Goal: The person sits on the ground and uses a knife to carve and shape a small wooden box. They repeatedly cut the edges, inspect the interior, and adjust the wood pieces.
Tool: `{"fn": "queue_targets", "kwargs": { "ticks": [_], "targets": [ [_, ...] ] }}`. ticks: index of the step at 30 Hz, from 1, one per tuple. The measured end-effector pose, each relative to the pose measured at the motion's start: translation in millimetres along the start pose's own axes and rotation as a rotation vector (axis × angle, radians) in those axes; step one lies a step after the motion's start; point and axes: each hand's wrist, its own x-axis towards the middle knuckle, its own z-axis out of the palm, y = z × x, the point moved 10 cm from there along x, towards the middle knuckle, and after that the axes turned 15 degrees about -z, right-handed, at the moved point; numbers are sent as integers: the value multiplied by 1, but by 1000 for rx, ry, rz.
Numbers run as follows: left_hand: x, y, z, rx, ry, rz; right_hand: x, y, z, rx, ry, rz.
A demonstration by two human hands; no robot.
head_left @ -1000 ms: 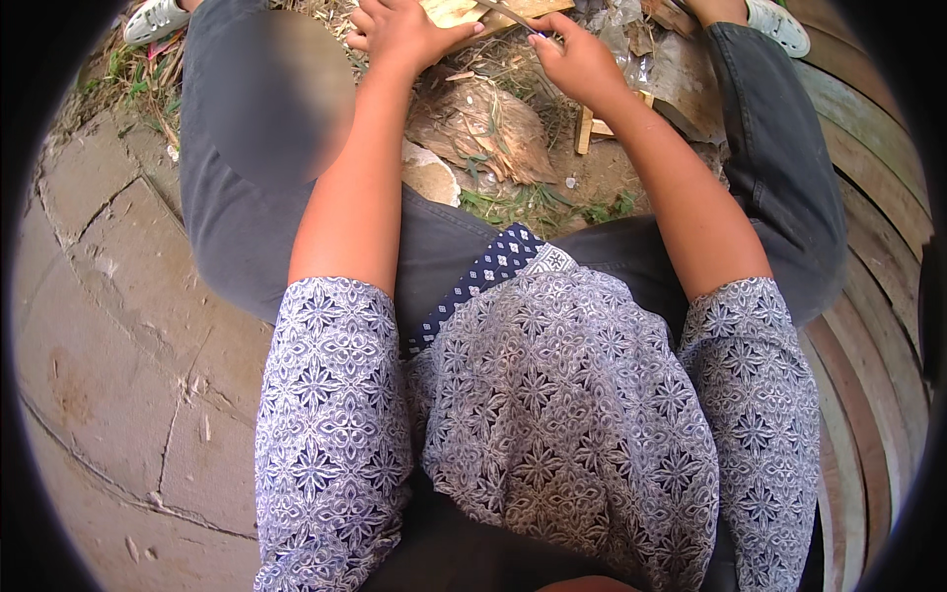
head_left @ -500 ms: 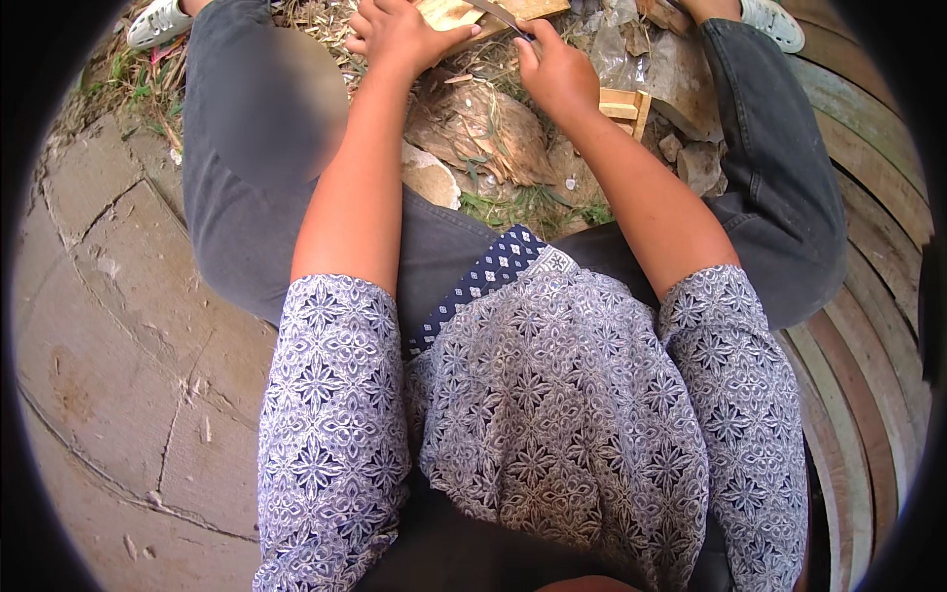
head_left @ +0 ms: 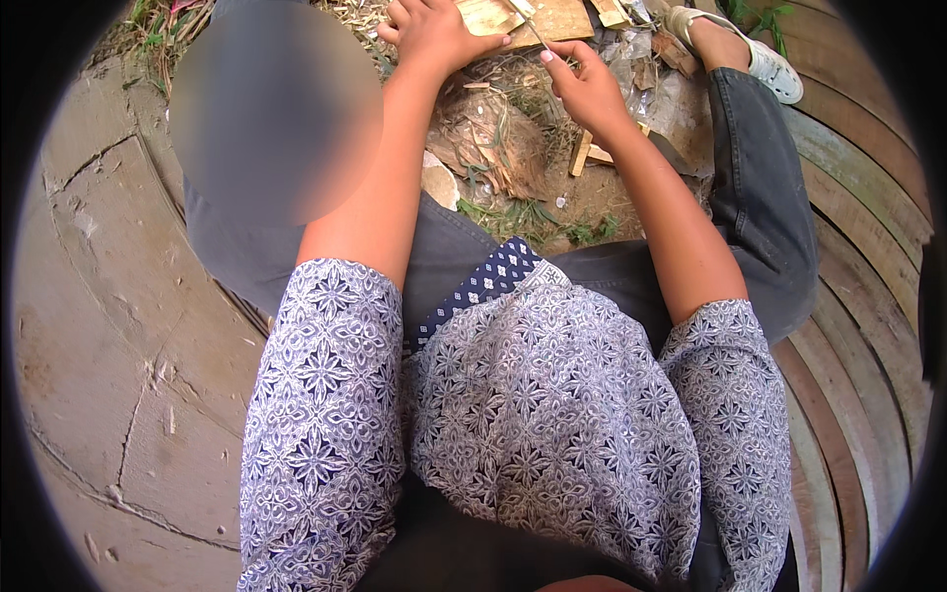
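At the top of the view, my right hand point(head_left: 589, 87) is closed round a knife point(head_left: 536, 32), its thin blade slanting up and left over a pale wooden board point(head_left: 564, 25). The handle is mostly hidden in my fingers. My left hand point(head_left: 431, 37) rests at the board's left end with fingers spread and the thumb stretched along its near edge. The board's far side runs out of the picture. Below it, a rough, fibrous chunk of wood point(head_left: 493, 148) lies on the ground between my legs.
Small wooden pieces point(head_left: 582, 153) lie beneath my right wrist. Wood shavings, stones and clear plastic point(head_left: 631, 59) litter the ground around the board. Cracked concrete point(head_left: 109, 296) spreads on the left, wooden planks point(head_left: 858, 247) on the right. A blurred patch covers my left knee.
The knife has turned, so its blade now shows nearly edge-on. My right hand sits slightly lower and farther right. The whole view has shifted a little; my left hand stays at the board.
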Motion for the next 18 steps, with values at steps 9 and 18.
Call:
{"fn": "queue_targets", "kwargs": {
  "ticks": [9,18],
  "targets": [
    [-5,4,-6,-11,-17,-28,11,-1,-13,-284,-98,-56],
    [-4,1,0,-24,21,-10,15,-32,-10,-568,-282,-203]
  ]
}}
